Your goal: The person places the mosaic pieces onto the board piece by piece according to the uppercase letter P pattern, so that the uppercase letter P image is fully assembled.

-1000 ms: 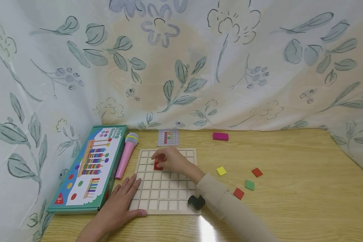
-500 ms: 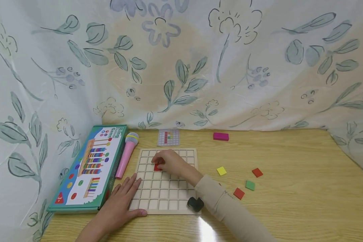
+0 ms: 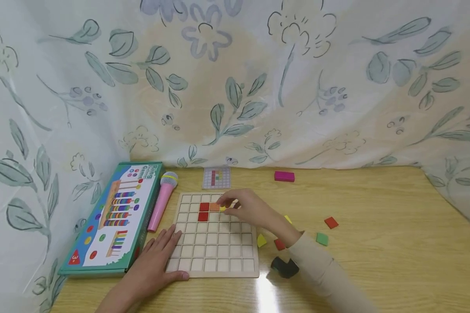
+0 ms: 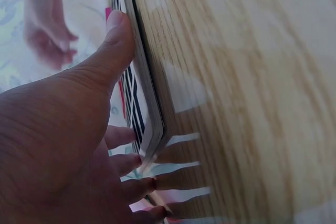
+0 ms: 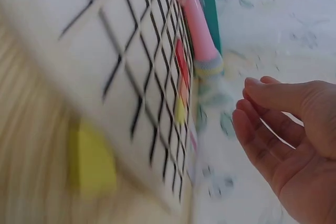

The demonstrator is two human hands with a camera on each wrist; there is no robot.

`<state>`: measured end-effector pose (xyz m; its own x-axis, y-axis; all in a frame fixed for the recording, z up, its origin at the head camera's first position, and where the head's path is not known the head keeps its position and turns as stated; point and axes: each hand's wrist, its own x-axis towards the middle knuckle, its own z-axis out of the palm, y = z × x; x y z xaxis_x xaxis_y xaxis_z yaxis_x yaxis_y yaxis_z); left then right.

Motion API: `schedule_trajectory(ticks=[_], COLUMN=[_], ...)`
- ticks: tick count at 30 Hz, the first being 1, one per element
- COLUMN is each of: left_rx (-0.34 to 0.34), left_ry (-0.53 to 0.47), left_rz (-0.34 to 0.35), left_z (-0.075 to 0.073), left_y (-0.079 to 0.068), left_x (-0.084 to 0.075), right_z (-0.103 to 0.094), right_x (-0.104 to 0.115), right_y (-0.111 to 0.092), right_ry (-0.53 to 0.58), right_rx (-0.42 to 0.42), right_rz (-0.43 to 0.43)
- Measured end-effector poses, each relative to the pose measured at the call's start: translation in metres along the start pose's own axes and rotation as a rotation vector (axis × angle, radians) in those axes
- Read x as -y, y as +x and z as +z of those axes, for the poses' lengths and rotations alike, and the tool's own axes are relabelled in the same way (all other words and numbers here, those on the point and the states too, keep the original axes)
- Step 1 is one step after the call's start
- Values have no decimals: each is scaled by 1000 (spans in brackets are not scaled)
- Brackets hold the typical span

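A wooden grid board [image 3: 211, 252] lies on the table. Two red square tiles [image 3: 203, 216] sit in its cells, one in front of the other. An orange tile [image 3: 214, 207] and a partly covered yellow tile [image 3: 223, 208] continue the row to the right. Over these hovers my right hand [image 3: 244, 206], fingers loosely bent; in the right wrist view nothing is between its fingertips [image 5: 252, 82]. My left hand [image 3: 154, 261] rests at the board's left front corner, fingers spread, thumb [image 4: 118, 35] on the front edge in the left wrist view.
A small patterned card [image 3: 216, 178] lies behind the board. Left of it are a pink toy microphone [image 3: 162, 204] and a game box [image 3: 115, 217]. Loose red [image 3: 331, 222], green [image 3: 322, 239] and yellow tiles [image 3: 261, 240] lie on the right, with a magenta block [image 3: 284, 176] behind.
My right hand has let go of the front red tile, now in its cell, and moved right. The orange and yellow tiles it hid have come into sight. My left hand stays put.
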<state>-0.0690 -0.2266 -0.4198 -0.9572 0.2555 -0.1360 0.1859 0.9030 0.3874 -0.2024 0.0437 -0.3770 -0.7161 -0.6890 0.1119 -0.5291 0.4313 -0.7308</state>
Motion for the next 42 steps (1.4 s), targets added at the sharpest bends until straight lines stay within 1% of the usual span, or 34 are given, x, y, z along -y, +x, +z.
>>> schedule_trajectory(ticks=[2,6,11,14,18,21,25,28,32,35,38,42], left_rx=[11,13,5,-3,-13,-11,-6,-10,-12,-10,-11,-25], left_ry=[-9,-22,-23,-20,-17,-19,-17,-18,-27,-26,-26,-23], left_rz=[-10,-14,-8,0,1,-4,-3,2,7,7,9,29], left_z=[0,-1,-1,-1,-2,-2,-1,0,0,0,0,0], left_y=[0,-2,-3,-4,-4,-5,-5,-5,-5,-4,-4,-4], left_x=[0,-1,-1,-1,0,1,1,1,1,1,0,0], right_z=[-12,-38,-70,-87,-102,-109,-115,-116,-116,-115,-114,-115], right_x=[-7,-27,-58,-75,-94,-104,-112,-114,-115,-117,-119,-118], right_y=[-13,-41,-83,-108,-135,-152,-171,-180,-185,-185,-183,-176], right_ry=[-23,-58,-97,-136,-174,-168,-151,-150,-155,-177,-200,-205], right_rx=[-15,-53,-103,-113,-97,-76,-48,-42,-65,-89,-109,-109], right_rz=[23,62,98,116,172,216,208,196,217,209,181,162])
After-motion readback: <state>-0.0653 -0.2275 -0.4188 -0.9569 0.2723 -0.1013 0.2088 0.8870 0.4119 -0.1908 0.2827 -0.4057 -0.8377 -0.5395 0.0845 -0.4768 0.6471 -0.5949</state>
